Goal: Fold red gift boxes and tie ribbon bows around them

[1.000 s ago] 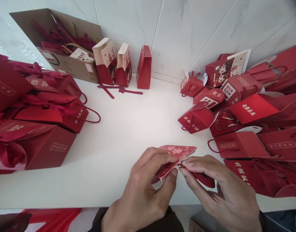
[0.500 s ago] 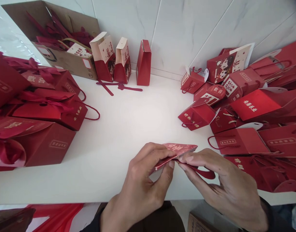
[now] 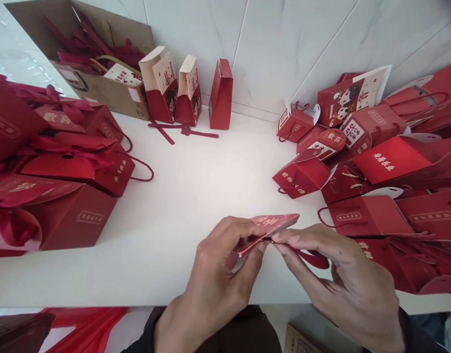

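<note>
Near the front edge of the white table, my left hand grips a small red box with light lettering, fingers over its top and thumb below. My right hand pinches a dark red strap against the box's near edge, between thumb and index finger. The strap's loop hangs out beneath the right fingers. Both hands' fingertips nearly meet at the box's edge, where they hide the spot at which strap and box touch.
Red gift boxes with bows stand at the left, and many red boxes crowd the right. At the back are a cardboard box of ribbons, three upright boxes and loose red straps. A tiled wall rises behind.
The small box has tilted slightly in my left hand, showing more of its lower side. My right hand keeps its pinch on the strap, and the view has shifted a little.
</note>
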Demonstrator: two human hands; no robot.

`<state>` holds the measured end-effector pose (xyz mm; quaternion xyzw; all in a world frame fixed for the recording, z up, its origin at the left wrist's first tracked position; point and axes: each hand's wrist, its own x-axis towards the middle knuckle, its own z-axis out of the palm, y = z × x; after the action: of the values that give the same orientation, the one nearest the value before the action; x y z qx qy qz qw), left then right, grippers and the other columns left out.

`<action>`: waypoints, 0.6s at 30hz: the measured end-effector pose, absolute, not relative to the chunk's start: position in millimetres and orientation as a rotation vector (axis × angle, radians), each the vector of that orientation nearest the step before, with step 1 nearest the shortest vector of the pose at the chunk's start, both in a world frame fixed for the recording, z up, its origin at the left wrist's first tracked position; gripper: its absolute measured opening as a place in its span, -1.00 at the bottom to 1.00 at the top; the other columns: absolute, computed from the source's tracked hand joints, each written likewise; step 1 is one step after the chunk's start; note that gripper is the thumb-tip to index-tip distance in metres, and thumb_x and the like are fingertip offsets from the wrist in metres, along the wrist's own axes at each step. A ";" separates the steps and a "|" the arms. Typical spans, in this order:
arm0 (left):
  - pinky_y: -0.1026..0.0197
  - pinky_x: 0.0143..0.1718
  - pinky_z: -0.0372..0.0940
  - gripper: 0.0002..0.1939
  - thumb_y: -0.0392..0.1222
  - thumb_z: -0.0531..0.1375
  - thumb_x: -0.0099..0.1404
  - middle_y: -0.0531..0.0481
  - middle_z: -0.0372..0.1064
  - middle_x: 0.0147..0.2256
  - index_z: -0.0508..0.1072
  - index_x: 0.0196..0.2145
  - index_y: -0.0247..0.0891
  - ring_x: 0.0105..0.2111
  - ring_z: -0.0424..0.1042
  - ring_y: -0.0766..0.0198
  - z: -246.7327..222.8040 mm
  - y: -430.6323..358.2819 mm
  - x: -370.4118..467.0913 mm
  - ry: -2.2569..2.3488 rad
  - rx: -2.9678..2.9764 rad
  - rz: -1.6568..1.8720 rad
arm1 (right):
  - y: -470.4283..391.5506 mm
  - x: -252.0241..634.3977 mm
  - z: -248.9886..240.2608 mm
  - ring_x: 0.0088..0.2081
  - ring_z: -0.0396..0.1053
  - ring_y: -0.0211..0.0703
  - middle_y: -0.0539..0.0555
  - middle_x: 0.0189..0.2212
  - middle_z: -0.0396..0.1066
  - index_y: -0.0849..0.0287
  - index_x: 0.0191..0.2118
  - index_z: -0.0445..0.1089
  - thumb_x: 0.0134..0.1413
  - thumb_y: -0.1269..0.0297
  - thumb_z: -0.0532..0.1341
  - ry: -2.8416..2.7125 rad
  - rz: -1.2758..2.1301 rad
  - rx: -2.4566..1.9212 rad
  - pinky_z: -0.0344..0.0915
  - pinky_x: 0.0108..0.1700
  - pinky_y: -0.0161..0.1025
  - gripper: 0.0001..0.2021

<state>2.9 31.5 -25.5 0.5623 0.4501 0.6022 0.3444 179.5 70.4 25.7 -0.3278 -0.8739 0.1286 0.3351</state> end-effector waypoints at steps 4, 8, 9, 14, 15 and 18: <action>0.34 -0.30 0.39 -0.79 -0.40 0.25 0.38 0.00 0.51 -0.19 0.51 -0.07 -0.18 -0.27 0.47 0.37 -26.0 32.1 3.0 1.163 1.456 1.540 | 75.2 180.5 27.4 -0.17 0.59 -0.24 -0.02 -0.21 0.60 0.06 -0.02 0.33 0.23 0.62 0.26 -2.309 0.402 -0.843 0.53 -0.15 -0.31 -0.67; 0.35 -0.32 0.38 -0.78 -0.41 0.25 0.38 0.00 0.50 -0.19 0.50 -0.07 -0.17 -0.28 0.46 0.37 -26.9 31.5 2.7 1.148 1.461 1.552 | 79.2 180.5 27.9 -0.15 0.61 -0.18 -0.03 -0.23 0.61 0.03 -0.05 0.34 0.20 0.63 0.25 -2.329 0.421 -0.806 0.56 -0.08 -0.25 -0.66; 0.34 -0.30 0.39 -0.77 -0.41 0.25 0.39 0.00 0.50 -0.18 0.50 -0.06 -0.16 -0.28 0.45 0.36 -27.1 31.0 2.6 1.148 1.461 1.550 | 80.0 180.6 27.8 -0.16 0.62 -0.19 -0.03 -0.23 0.60 0.04 -0.05 0.34 0.19 0.63 0.25 -2.330 0.415 -0.792 0.56 -0.07 -0.25 -0.66; 0.32 -0.31 0.38 -0.72 -0.40 0.23 0.41 -0.01 0.51 -0.14 0.51 -0.01 -0.11 -0.26 0.46 0.35 -28.6 28.9 3.3 1.137 1.476 1.515 | 81.9 182.3 27.7 -0.15 0.62 -0.17 0.03 -0.23 0.60 0.09 -0.02 0.36 0.22 0.60 0.26 -2.336 0.345 -0.820 0.57 -0.06 -0.27 -0.69; 0.32 -0.32 0.38 -0.71 -0.40 0.22 0.41 -0.01 0.51 -0.13 0.50 0.01 -0.11 -0.24 0.46 0.34 -29.1 28.7 3.3 1.128 1.480 1.513 | 81.9 182.9 28.3 -0.12 0.61 -0.15 0.04 -0.21 0.60 0.10 -0.01 0.37 0.24 0.57 0.26 -2.338 0.324 -0.844 0.58 -0.05 -0.26 -0.71; 0.32 -0.31 0.39 -0.69 -0.41 0.21 0.40 -0.02 0.50 -0.10 0.48 0.02 -0.11 -0.21 0.47 0.33 -29.7 27.8 3.4 1.104 1.498 1.509 | 82.0 185.1 32.2 -0.06 0.59 -0.13 0.08 -0.14 0.61 0.12 0.06 0.36 0.28 0.51 0.27 -2.378 0.269 -0.884 0.57 0.00 -0.27 -0.71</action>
<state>3.4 27.8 -29.7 0.5823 0.4291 0.5866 0.3644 185.1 82.0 32.2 -0.3315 -0.8918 0.1009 0.2909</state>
